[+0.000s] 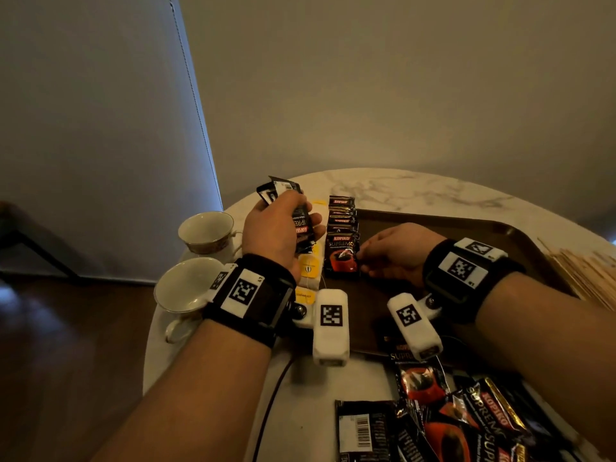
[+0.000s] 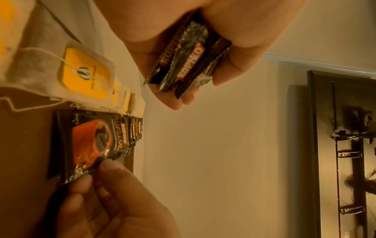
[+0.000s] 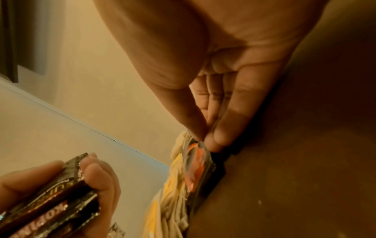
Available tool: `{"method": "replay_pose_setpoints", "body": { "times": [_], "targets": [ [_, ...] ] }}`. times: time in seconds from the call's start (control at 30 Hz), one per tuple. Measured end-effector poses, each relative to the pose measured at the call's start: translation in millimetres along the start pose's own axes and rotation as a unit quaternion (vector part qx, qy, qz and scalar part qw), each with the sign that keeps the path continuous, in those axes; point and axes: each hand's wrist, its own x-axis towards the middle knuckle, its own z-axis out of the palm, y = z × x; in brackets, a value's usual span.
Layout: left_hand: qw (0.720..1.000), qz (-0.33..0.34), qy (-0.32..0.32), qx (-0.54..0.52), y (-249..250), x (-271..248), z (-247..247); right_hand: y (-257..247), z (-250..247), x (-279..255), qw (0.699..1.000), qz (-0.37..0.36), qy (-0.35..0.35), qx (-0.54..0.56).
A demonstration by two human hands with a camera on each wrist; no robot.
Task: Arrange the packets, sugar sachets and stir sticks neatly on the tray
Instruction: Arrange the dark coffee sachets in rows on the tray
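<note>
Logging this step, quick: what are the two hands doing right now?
Left hand: closed around a bunch of coffee packets.
Right hand: fingertips pinching the front packet of the row on the tray.

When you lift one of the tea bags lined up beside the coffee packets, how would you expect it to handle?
The tea bags look like thin, soft pouches, so one would probably sag and weigh very little. Each has a loose string to a yellow tag, which may dangle or snag a neighbour. They overlap along the tray edge, so pushing one likely shifts the row.

black wristbands [image 1: 253, 301], white coded tags [image 1: 331, 316]
</note>
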Motion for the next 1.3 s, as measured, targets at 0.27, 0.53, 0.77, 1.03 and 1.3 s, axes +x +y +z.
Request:
{"method": "replay_pose_setpoints", "body": {
  "times": [0.27, 0.53, 0.77, 1.03, 1.3],
  "targets": [
    [1.000, -0.005, 0.003, 0.000, 1, 4, -2, -3, 2, 0, 0.999, 0.014, 0.005, -0.029],
    [1.000, -0.008, -0.005, 0.017, -1, 3, -1, -3, 2, -3, 1.000, 0.016, 0.005, -0.022],
    [0.998, -0.009, -0.018, 0.051, -5, 0, 1, 2, -6, -6, 0.999, 0.014, 0.018, 0.045],
    [0.996, -0.002, -0.029, 0.083, -9, 1, 0, -1, -10, -16, 0.997, -0.036, -0.003, 0.065],
    [0.977, -0.066, -0.171, 0.114, -8, -19, 5, -4, -13, -40, 0.976, -0.169, -0.092, 0.099]
  ]
}}
